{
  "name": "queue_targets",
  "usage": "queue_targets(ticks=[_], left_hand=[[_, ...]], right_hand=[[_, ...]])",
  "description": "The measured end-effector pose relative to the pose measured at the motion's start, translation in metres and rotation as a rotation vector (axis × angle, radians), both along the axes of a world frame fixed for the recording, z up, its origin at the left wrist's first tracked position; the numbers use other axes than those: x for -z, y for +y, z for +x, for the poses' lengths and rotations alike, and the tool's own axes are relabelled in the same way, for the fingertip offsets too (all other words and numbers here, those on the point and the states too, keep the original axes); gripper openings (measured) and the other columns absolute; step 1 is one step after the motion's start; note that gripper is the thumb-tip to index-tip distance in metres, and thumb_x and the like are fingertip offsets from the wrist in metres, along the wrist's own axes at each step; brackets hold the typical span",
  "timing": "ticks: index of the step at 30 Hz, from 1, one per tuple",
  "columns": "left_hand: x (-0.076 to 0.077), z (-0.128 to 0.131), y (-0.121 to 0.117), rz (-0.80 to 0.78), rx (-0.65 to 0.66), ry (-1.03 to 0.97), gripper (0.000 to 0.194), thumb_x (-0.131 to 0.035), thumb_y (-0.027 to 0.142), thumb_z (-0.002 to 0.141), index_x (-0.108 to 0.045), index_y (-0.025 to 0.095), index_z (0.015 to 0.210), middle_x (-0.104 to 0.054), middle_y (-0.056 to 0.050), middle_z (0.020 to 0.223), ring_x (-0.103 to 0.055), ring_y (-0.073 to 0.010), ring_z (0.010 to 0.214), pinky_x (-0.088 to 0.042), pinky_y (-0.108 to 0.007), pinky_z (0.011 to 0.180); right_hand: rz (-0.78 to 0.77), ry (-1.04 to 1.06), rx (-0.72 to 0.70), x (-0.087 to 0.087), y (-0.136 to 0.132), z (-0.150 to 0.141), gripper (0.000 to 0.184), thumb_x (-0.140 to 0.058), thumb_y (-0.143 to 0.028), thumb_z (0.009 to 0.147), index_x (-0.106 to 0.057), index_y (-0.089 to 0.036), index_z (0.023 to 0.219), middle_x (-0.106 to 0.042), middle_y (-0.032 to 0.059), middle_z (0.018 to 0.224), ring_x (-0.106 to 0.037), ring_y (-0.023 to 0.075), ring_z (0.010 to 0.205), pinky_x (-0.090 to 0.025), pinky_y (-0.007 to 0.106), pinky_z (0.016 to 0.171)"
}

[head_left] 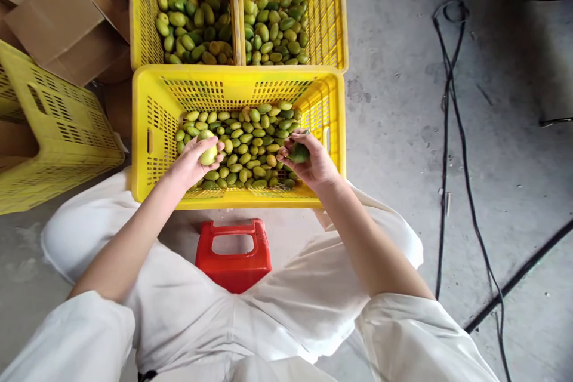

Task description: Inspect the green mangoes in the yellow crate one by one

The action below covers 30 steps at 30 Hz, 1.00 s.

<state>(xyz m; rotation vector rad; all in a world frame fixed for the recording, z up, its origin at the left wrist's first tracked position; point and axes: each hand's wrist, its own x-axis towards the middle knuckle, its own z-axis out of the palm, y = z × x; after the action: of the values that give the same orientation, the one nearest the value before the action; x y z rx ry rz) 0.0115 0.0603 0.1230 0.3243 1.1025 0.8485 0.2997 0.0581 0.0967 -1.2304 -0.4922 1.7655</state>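
My left hand (200,158) is closed around a pale yellow-green fruit (207,148), over the left part of the near yellow crate (239,198). On the other side, my right hand (316,161) holds a dark green fruit (299,153) between thumb and fingers, close to the crate's right wall. Below both hands lies a layer of small oval green and yellowish fruits (246,149), mango-like in shape. Their exact kind I cannot tell.
Two more yellow crates (338,24) with similar fruits stand beyond the near one. Another yellow crate (67,131) and cardboard boxes (58,12) are at the left. A red plastic stool (233,271) sits between my legs. Black cables (465,173) lie on the floor at right.
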Motion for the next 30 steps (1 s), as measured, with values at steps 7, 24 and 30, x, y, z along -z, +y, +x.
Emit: queue_targets(ticks=[7,24,30], left_hand=[[-0.0053,0.0039,0.0009,-0.052,-0.041,-0.024,0.041,-0.102,0.025,0.08,-0.063,0.022,0.095,-0.063,0.006,0.078,-0.057,-0.0057,0.056,-0.035,-0.014,0.044],[-0.0007,0.0015,-0.0036,0.077,0.021,-0.035,0.049,-0.109,0.026,0.069,-0.066,0.022,0.091,-0.073,0.002,0.088,-0.06,-0.0067,0.061,-0.038,-0.016,0.048],[0.0026,0.0007,-0.0001,0.003,-0.039,-0.037,0.024,-0.084,0.039,0.096,-0.079,0.02,0.11,-0.083,-0.01,0.102,-0.081,-0.0234,0.089,-0.058,-0.027,0.062]], right_hand=[[0.043,-0.056,-0.059,-0.0013,0.0011,0.0018,0.061,-0.11,-0.062,0.075,-0.064,-0.03,0.099,-0.062,-0.0037,0.082,-0.061,0.017,0.072,-0.054,0.029,0.058],[0.019,-0.001,-0.08,0.0054,0.002,0.0033,0.056,-0.107,-0.055,0.081,-0.071,-0.033,0.118,-0.074,-0.0029,0.091,-0.072,0.0196,0.075,-0.046,0.024,0.05],[0.018,-0.016,-0.064,0.0031,-0.0011,0.0001,0.064,-0.111,-0.053,0.075,-0.063,-0.035,0.113,-0.071,-0.0068,0.092,-0.072,0.0184,0.079,-0.056,0.028,0.061]])
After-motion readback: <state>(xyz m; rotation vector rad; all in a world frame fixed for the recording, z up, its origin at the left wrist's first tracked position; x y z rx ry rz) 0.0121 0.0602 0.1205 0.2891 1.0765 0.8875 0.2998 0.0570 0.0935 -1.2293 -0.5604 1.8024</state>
